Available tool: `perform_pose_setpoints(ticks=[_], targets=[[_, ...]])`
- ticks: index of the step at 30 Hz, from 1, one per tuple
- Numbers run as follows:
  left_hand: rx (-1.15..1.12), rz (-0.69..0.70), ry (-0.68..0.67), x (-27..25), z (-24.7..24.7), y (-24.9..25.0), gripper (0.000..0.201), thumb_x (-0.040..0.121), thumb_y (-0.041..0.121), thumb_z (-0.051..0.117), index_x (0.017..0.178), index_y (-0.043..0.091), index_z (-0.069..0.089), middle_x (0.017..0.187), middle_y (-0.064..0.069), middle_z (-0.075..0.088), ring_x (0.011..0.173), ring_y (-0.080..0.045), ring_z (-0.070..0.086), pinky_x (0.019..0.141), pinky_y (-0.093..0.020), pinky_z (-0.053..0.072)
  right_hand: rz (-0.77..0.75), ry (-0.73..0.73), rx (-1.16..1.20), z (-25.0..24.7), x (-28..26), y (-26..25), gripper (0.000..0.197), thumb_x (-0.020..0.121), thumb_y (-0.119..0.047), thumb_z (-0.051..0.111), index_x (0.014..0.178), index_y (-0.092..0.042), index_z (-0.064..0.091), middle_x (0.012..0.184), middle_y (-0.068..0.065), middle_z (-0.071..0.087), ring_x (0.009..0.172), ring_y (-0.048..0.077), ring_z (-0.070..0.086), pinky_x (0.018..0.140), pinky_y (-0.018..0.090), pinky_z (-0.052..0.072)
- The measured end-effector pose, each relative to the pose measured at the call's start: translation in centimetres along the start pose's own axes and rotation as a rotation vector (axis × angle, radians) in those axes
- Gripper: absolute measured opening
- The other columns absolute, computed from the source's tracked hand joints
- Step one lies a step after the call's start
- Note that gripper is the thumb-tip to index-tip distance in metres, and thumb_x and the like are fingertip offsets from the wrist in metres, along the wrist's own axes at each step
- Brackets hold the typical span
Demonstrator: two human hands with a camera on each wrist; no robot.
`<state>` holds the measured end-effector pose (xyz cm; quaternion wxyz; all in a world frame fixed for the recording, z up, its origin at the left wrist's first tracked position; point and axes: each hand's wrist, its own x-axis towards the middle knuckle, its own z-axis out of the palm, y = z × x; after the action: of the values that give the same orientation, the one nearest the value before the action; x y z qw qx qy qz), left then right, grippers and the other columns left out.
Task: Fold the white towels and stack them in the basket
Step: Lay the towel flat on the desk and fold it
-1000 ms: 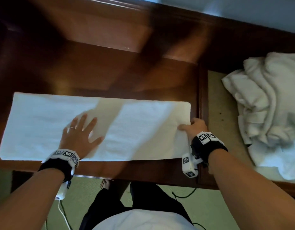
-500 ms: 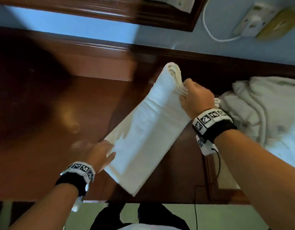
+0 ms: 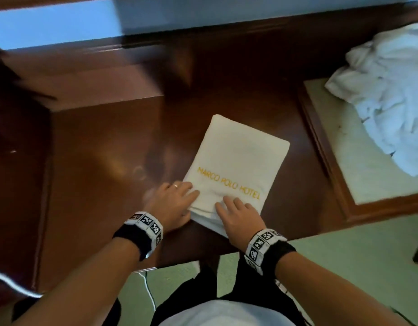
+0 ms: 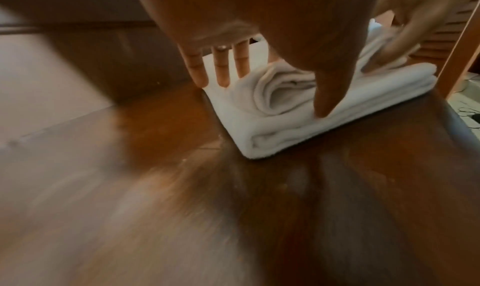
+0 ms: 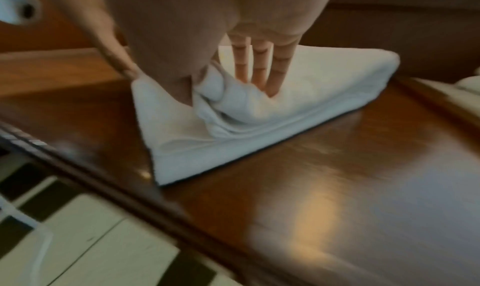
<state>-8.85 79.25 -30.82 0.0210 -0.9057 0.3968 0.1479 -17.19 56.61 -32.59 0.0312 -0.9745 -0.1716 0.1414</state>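
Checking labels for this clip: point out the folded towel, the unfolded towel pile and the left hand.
folded towel [image 3: 238, 158], head view, bare top face above the lettering.
unfolded towel pile [image 3: 391, 95], head view, middle of the crumpled heap.
left hand [image 3: 172, 203], head view, back of the hand.

Dark glossy wooden desk [image 3: 104, 161], pale blue wall [image 3: 62, 22] behind, light green floor [image 3: 344, 267] below.
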Motion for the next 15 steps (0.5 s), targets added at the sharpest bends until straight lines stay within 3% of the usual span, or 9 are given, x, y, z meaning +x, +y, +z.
perform_pose_setpoints(ticks=[3, 6, 10, 13, 15], targets=[[0.041, 0.061, -0.061, 1.4, 0.8, 0.8, 0.078, 0.05, 0.043, 0.085, 0.119, 0.021, 0.057, 0.117, -0.014, 0.061, 0.096, -0.035, 0.064, 0.073, -0.042, 0.053, 0.059, 0.005, -0.055, -0.2, -0.9, 3.0, 0.047, 0.051, -0.016, 0.081, 0.095, -0.012, 0.065, 0.107, 0.013, 0.062, 0.084, 0.033, 0.061, 0.058, 0.037, 0.051], [0.053, 0.087, 0.046, 3.6, 0.3, 1.9, 0.052, 0.059, 0.037, 0.085, 0.103, 0.019, 0.064, 0.1, -0.011, 0.062, 0.081, -0.034, 0.061, 0.065, -0.041, 0.049, 0.191, 0.016, -0.061, -1.2, -0.7, 6.9, 0.028, 0.055, -0.011, 0.079, 0.079, -0.014, 0.065, 0.091, 0.01, 0.062, 0.077, 0.034, 0.061, 0.053, 0.036, 0.049], [0.061, 0.072, 0.205, 5.7, -1.2, 3.5, 0.028, 0.069, 0.03, 0.077, 0.087, 0.013, 0.064, 0.087, -0.01, 0.06, 0.073, -0.032, 0.059, 0.06, -0.038, 0.044, 0.34, 0.112, -0.045, -3.3, -0.9, 9.5, 0.035, 0.056, -0.01, 0.079, 0.088, -0.011, 0.064, 0.084, 0.011, 0.059, 0.073, 0.035, 0.058, 0.053, 0.036, 0.046], [-0.012, 0.045, 0.271, 5.0, -0.9, 3.8, 0.023, 0.074, 0.029, 0.064, 0.088, 0.011, 0.061, 0.087, -0.01, 0.057, 0.074, -0.033, 0.056, 0.059, -0.039, 0.043, 0.331, 0.155, -0.027, -2.7, -2.6, 8.8, 0.043, 0.056, -0.014, 0.078, 0.095, -0.012, 0.058, 0.09, 0.01, 0.057, 0.077, 0.034, 0.055, 0.058, 0.038, 0.045], [-0.004, 0.071, 0.238, 3.9, 0.7, 3.9, 0.028, 0.069, 0.028, 0.072, 0.089, 0.012, 0.06, 0.088, -0.011, 0.056, 0.074, -0.033, 0.056, 0.058, -0.039, 0.044, 0.293, 0.098, -0.013, -1.0, -4.0, 7.9, 0.04, 0.06, -0.016, 0.077, 0.095, -0.015, 0.058, 0.091, 0.008, 0.056, 0.078, 0.032, 0.055, 0.061, 0.039, 0.046]])
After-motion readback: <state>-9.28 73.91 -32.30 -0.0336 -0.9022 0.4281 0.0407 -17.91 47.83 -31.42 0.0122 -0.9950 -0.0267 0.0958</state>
